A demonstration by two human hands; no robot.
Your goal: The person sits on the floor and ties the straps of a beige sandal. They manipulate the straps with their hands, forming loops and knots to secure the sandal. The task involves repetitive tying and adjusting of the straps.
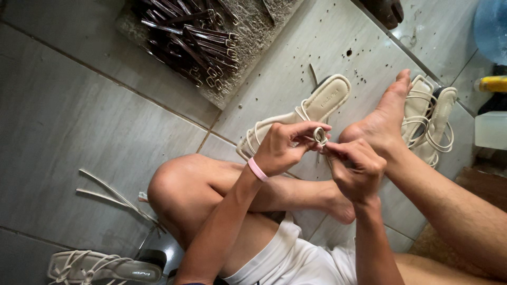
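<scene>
Above grey tiles, both hands (322, 150) pinching cream strap buckle (320, 135), cream sandal (317, 108) beyond.

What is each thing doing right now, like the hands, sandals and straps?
Left hand: pinching the buckle.
Right hand: pinching the buckle.
Buckle: held between both hands.
Cream sandal: flat on the floor.
Dark straps: piled on the mat.
Loose cream straps: lying on tiles.
</scene>
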